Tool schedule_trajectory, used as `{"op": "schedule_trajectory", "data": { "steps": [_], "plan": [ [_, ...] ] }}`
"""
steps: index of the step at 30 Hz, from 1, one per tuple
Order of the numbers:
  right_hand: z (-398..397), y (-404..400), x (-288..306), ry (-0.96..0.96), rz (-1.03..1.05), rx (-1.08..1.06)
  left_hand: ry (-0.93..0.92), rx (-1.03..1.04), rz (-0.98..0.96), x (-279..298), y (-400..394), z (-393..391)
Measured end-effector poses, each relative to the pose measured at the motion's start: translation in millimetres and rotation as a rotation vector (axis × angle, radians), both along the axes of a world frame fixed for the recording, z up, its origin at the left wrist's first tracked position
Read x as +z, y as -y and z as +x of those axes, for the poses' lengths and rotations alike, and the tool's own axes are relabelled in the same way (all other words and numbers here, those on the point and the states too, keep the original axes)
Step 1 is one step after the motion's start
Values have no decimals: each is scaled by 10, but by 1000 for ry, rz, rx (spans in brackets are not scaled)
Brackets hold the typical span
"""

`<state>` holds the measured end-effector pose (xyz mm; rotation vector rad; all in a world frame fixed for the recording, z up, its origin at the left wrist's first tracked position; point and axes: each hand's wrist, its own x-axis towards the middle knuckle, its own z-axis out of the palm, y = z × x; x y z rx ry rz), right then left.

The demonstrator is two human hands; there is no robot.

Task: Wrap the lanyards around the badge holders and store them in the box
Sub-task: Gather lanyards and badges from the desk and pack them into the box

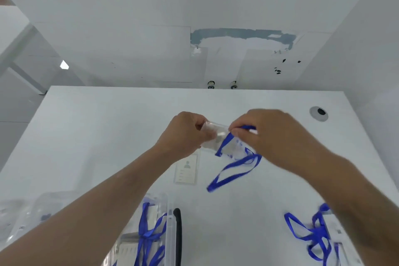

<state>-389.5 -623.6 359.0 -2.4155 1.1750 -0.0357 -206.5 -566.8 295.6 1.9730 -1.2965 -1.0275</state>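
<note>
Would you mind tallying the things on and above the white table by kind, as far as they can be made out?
Clear plastic badge holder in both hands, left hand, right hand: 1
Loose white ID card on the table: 1
Clear plastic storage box: 1
Blue lanyard bundles (held, in box, at right; single straps blur): 3
Total: 6

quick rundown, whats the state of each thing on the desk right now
left hand: grips held holder
right hand: pinches lanyard
held holder: lifted, partly wrapped
lanyard: loop hanging loose
box: open, holds wrapped badges
pile: unwrapped, tangled, on desk
card: flat on desk
</note>
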Motion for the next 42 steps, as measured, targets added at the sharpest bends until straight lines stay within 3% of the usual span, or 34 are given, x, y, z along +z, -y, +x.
{"op": "schedule_trajectory", "data": {
  "steps": [3,7,9,12,13,15,18,20,23,27,30,33,35,38,42],
  "plan": [
    [-107,235,-6,176,157,-83,-174,-81,111,119,-73,18],
    [-118,223,-186,434,427,-202,-582,-106,205,229,-201,24],
    [-111,72,-334,468,467,-254,-773,-24,196,225,-247,9],
    [-73,-217,-573,371,426,-267,-950,275,138,160,-254,2],
    [-54,-331,-604,340,433,-242,-941,374,117,132,-252,5],
    [-49,-528,-627,172,339,-86,-743,472,83,74,-266,14],
    [-41,-641,-461,36,137,107,-312,360,54,16,-351,50],
    [-31,-566,-333,68,87,130,-197,204,78,1,-429,85],
    [-29,-369,-173,224,165,27,-239,26,193,30,-605,126],
    [31,-207,-234,391,347,-101,-558,-27,264,138,-827,224],
    [115,-396,-444,434,379,-125,-859,147,191,225,-927,286],
    [175,-826,-578,315,285,-84,-971,433,108,230,-960,342],
    [236,-1129,-529,204,203,74,-853,558,76,188,-1004,403],
    [348,-1352,-330,26,99,237,-494,554,36,132,-1146,490],
    [546,-1212,-22,73,-8,204,-288,396,61,169,-1376,640]
  ]
}}
